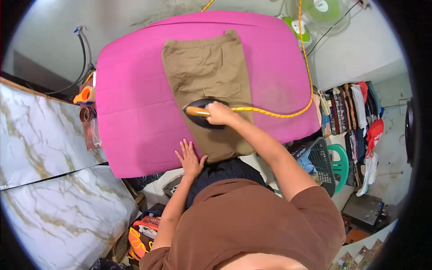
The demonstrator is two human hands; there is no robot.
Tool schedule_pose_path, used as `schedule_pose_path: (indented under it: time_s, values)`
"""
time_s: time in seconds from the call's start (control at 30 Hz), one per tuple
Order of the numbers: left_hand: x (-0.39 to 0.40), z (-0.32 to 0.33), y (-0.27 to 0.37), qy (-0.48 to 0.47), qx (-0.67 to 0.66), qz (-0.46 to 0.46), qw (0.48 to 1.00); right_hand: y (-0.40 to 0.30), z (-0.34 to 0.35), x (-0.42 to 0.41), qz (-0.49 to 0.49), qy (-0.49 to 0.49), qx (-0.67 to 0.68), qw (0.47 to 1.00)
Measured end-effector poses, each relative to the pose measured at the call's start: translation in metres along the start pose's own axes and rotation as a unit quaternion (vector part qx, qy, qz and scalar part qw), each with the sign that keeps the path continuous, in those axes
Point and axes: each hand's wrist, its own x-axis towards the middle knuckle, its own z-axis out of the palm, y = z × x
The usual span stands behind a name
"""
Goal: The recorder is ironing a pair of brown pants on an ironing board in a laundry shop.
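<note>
Folded khaki trousers with a flap pocket (209, 71) lie on a pink cloth-covered ironing table (135, 94), waistband towards the far edge. My right hand (220, 113) grips the wooden handle of a dark clothes iron (202, 124), which rests on the trousers just below the flap pocket, its tip pointing left. A yellow cord (283, 115) runs right from the iron, then up past the table's far right corner. My left hand (191, 158) lies with spread fingers on the pink cloth at the near edge, beside the lower end of the trousers, holding nothing.
An orange tape dispenser (86, 95) stands beyond the table's left edge. At the right are a dark plastic basket (320, 162) with clothes, a green plastic chair (340, 168) and hanging clothes (351, 111). A green fan (320, 11) stands at the far right, and a marble-patterned surface (50, 135) at the left.
</note>
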Motion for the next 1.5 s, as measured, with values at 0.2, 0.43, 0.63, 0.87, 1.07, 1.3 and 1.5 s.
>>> schedule_pose_path:
  time_s: [0.2,0.43,0.63,0.87,1.07,1.3,1.5]
  values:
    - [0.002,0.003,-0.006,-0.028,-0.026,-0.018,0.999,0.025,-0.016,-0.022,0.033,0.0,-0.051,0.998]
    - [0.008,0.005,-0.004,-0.016,-0.039,-0.009,0.999,0.136,-0.056,-0.064,0.115,0.106,0.035,0.987]
    - [0.002,0.003,-0.006,-0.015,-0.047,-0.015,0.999,0.112,-0.043,-0.065,0.084,0.113,0.093,0.986]
    - [0.003,0.006,-0.002,-0.014,-0.036,-0.016,0.999,0.022,0.002,-0.007,0.129,0.111,0.078,0.982]
    - [0.003,0.005,0.001,-0.024,-0.029,-0.014,0.999,0.015,0.015,-0.008,0.157,0.115,0.073,0.978]
    - [-0.003,0.006,-0.001,-0.019,-0.028,-0.024,0.999,0.126,0.022,-0.117,0.249,0.242,0.212,0.913]
    - [0.004,0.003,0.0,-0.011,-0.001,-0.063,0.998,0.163,-0.012,-0.149,0.313,0.193,0.319,0.873]
